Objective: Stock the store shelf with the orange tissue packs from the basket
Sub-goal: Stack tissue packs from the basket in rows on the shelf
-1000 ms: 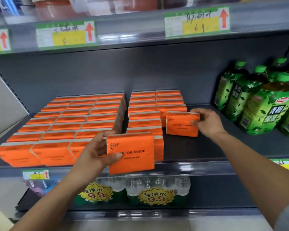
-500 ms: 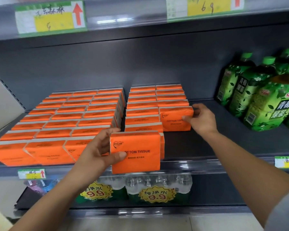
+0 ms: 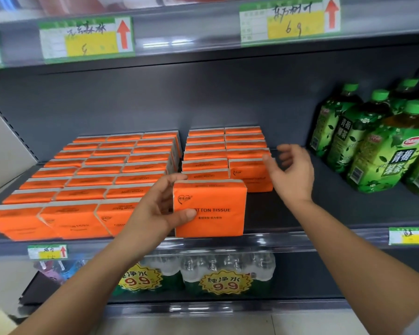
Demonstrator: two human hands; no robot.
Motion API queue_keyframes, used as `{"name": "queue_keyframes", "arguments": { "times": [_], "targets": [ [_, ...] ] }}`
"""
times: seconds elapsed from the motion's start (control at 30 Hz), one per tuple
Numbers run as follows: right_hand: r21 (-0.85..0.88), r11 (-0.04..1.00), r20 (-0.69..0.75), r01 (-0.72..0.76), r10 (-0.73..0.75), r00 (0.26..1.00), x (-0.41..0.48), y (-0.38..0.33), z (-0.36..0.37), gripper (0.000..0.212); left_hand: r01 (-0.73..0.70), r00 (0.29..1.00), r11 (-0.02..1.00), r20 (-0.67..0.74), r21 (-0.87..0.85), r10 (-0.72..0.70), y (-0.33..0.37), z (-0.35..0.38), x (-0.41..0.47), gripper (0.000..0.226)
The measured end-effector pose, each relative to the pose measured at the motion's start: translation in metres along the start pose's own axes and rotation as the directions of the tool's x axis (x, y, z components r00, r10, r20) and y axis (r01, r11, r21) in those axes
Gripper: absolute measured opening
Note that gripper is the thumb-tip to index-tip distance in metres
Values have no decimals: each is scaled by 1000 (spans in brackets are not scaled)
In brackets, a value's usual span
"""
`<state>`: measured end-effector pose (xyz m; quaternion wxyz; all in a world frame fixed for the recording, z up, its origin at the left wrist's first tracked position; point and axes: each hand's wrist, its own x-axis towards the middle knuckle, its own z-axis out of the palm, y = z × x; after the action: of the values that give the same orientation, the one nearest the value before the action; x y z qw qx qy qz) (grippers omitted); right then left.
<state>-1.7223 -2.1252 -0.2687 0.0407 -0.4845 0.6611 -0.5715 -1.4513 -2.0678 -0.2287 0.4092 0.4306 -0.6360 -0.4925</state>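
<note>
Risk: if the held tissue pack (image 3: 209, 209) is set too near the shelf lip (image 3: 300, 240), it could tip off forward, or the standing pack (image 3: 250, 176) at the front of the right column could be knocked over on the way in. The left hand (image 3: 155, 211) is wrapped around the pack's left edge, thumb on its face, at the near shelf edge. The right hand (image 3: 290, 170) is held released with fingers spread, just right of the stocked packs.

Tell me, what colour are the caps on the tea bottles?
Green, on the tea bottles at the right, in the head view.
</note>
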Motion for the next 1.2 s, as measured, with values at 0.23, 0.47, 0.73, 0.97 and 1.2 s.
{"name": "queue_keyframes", "arguments": {
  "times": [0.23,0.47,0.73,0.97,1.2],
  "targets": [
    [437,860,694,-263,-137,707,-18,-58,-45,29,-105,994,994,12,19,105,12,25,22,50],
    [421,878,617,-228,-92,782,-6,-47,-71,33,-169,986,961,36,221,165,15,44,31,64],
    [230,940,432,-251,133,892,12,3,-72,27,-225,956,262,264,939,-126,-12,27,46,84],
    [118,964,467,-239,159,870,7,30,-36,29,-288,949,137,302,948,-88,-11,20,47,72],
    [79,976,400,-205,157,903,6,34,-21,42,-293,950,167,307,941,-62,-13,20,47,72]
  ]
}}
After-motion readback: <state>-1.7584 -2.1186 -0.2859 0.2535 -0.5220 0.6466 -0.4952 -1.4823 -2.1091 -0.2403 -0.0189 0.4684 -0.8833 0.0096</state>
